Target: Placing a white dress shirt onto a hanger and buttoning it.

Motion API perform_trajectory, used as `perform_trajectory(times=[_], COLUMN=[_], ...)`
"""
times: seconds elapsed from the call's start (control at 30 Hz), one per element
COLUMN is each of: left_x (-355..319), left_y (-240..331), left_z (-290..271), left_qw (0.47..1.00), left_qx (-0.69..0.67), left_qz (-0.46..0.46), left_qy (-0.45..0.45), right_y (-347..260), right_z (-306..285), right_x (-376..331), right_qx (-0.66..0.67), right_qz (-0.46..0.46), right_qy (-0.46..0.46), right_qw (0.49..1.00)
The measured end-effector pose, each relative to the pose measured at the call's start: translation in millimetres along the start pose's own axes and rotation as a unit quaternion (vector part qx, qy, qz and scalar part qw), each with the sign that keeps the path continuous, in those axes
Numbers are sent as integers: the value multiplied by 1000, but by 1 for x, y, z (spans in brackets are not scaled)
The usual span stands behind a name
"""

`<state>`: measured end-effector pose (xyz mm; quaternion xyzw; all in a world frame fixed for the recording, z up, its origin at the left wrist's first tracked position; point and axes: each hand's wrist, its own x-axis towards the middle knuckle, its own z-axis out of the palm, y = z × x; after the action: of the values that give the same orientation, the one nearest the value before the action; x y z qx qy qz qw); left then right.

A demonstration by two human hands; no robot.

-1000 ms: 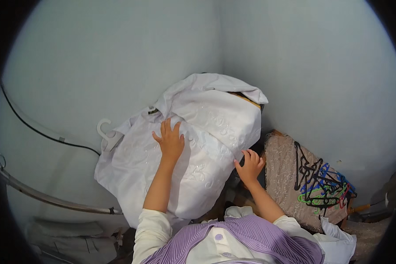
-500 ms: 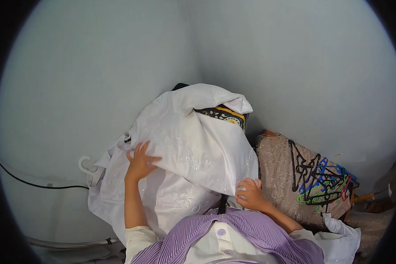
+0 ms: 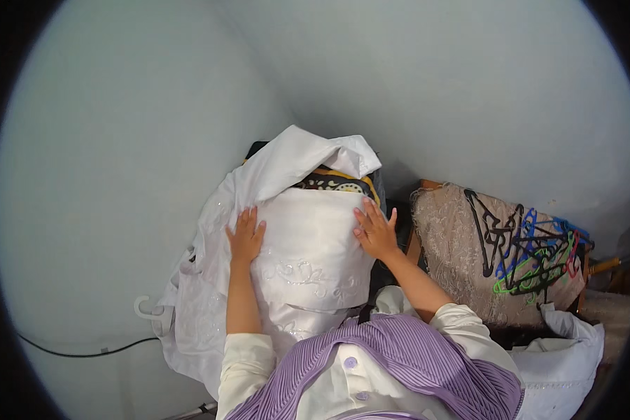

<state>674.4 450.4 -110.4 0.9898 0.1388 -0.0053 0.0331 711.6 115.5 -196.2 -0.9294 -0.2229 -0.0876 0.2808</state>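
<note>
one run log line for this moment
left hand: flat on white embroidered garment | right hand: flat on its right edge | hangers: piled at right

Home setting, likely bedroom or laundry corner. Plain pale walls point(image 3: 119, 140) meeting in a corner, heap of clothes with white embroidered garment point(image 3: 308, 259) on top, white hanger hook point(image 3: 147, 308) poking out, tangle of coloured plastic hangers point(image 3: 532, 248) on beige lace cloth point(image 3: 455, 252), black cable point(image 3: 84, 350) along wall.

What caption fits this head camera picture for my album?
Two hands, left hand and right hand, press flat on a white cloth beside a pile of coloured hangers.
</note>
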Motion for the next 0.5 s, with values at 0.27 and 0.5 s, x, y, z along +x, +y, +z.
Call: perform_trajectory(times=[0.27, 0.5], left_x=[7, 21], left_y=[63, 84], left_z=[-23, 13], left_qw=[981, 995], left_qx=[-133, -31], left_qz=[100, 93], left_qy=[104, 6], right_y=[51, -16], right_z=[-2, 40], right_x=[-8, -4], right_qx=[79, 59], right_qz=[242, -72], right_qy=[149, 117], right_qw=[956, 989])
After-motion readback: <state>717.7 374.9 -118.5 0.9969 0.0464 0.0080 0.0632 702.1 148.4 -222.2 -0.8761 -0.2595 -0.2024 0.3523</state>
